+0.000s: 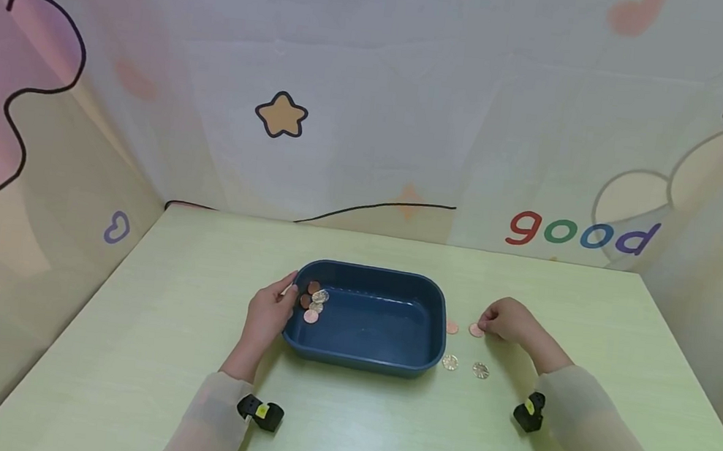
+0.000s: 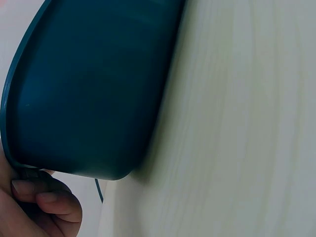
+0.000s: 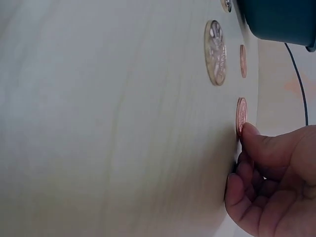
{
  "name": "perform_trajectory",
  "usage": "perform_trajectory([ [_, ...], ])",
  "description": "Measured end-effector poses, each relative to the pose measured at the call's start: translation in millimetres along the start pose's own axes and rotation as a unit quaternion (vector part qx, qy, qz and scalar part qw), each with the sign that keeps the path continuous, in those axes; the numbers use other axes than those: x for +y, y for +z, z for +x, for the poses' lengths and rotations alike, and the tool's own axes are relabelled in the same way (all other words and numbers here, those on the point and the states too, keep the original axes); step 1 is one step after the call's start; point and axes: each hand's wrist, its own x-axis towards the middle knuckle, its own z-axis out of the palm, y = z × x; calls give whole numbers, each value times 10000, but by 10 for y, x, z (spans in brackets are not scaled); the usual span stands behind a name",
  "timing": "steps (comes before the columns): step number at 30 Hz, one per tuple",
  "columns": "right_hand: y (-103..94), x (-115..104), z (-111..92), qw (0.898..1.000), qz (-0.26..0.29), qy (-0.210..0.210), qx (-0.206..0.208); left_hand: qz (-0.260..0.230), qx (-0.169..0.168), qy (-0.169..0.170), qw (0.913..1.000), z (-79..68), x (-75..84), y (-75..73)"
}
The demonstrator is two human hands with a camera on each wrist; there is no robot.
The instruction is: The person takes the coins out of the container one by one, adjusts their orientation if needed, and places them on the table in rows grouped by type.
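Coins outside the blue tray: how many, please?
4: one copper coin at the right hand, another beside the tray, two pale coins below these in the head view. The hand may hide more.

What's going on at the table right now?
A person's left grip holds the left end of a dark blue tray, while the right grip is curled at the edge of a copper-coloured coin. Three more coins lie on the table to the right of the tray; a small cluster of coins sits inside, at its left end.
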Motion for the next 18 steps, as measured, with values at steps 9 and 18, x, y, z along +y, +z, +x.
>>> perform_trajectory([
  [9, 29, -50, 2, 9989, -399, 12, 255, 90, 64, 29, 9999, -2, 31, 0],
  [18, 75, -73, -17, 9982, -455, 109, 385, 59, 40, 42, 10000, -4, 27, 3],
])
